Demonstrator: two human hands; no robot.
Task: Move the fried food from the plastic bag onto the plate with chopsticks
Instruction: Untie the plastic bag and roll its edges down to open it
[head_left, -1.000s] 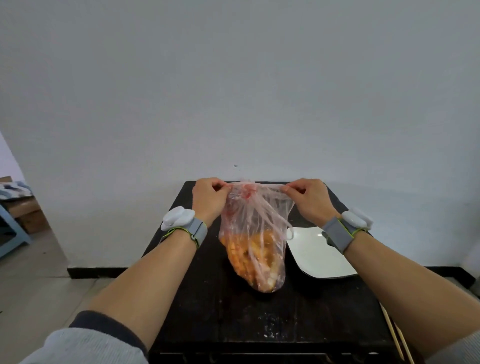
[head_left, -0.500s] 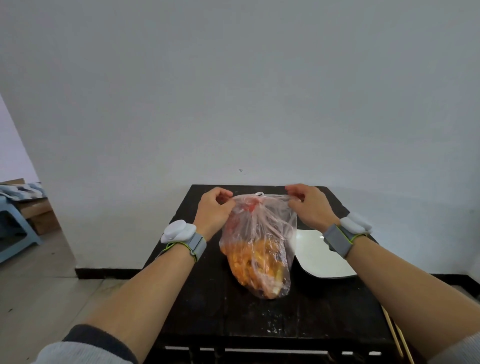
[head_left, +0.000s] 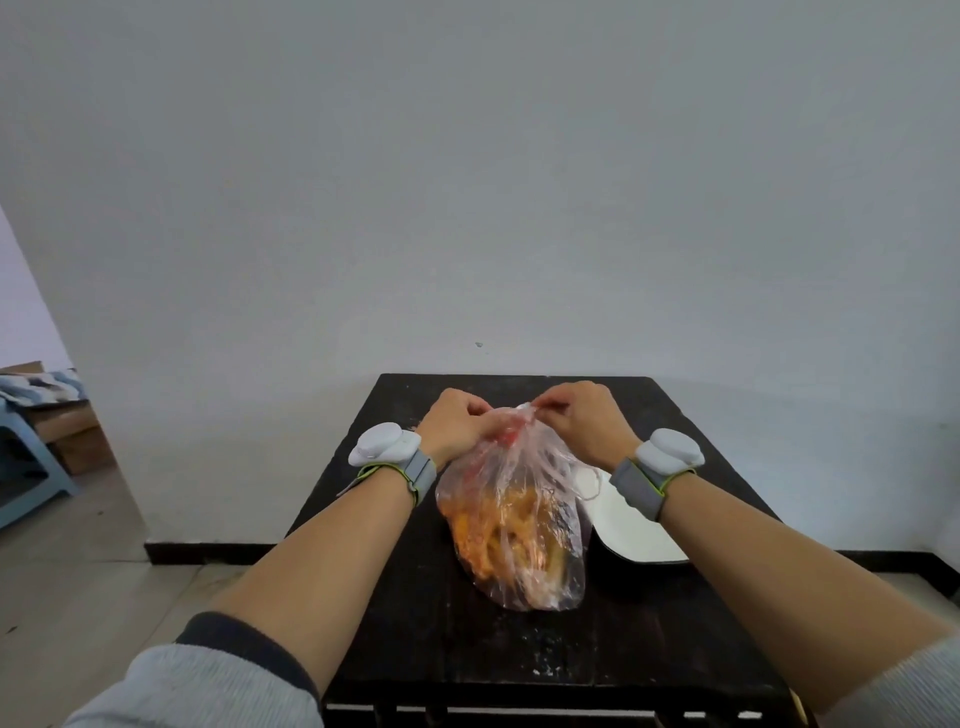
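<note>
A clear plastic bag (head_left: 519, 499) stands on the black table (head_left: 415, 623), its lower half full of orange fried food (head_left: 506, 540). My left hand (head_left: 457, 428) pinches the left side of the bag's gathered top. My right hand (head_left: 584, 418) pinches the top from the right, and the two hands are close together. A white plate (head_left: 634, 530) lies just right of the bag, partly behind my right wrist. Of the chopsticks (head_left: 797, 706), only a short tip shows at the table's front right corner, under my right forearm.
The small table stands against a white wall (head_left: 467, 208). A blue stool (head_left: 26, 467) and a cardboard box with cloth (head_left: 57, 410) are on the floor at far left. Both wrists wear grey bands with white pods.
My hands have come together at the bag's top, closing the mouth that they held spread apart a second ago. The view has tilted up a little.
</note>
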